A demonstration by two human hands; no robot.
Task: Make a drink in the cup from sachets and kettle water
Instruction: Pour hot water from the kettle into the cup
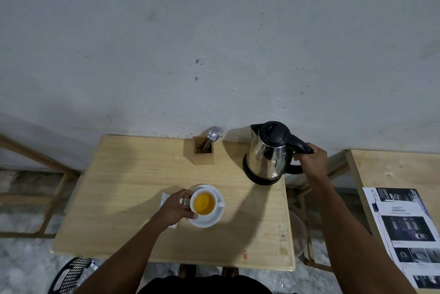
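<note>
A white cup full of orange liquid stands on a white saucer near the middle of the wooden table. My left hand wraps the cup's left side. A steel kettle with a black lid sits on its black base at the table's back right corner. My right hand grips the kettle's black handle. A small white dish lies left of the saucer, mostly hidden under my left hand; no sachets are visible.
A wooden holder with spoons and a fork stands at the back by the wall. A second table on the right carries printed sheets. A black perforated basket sits on the floor at lower left.
</note>
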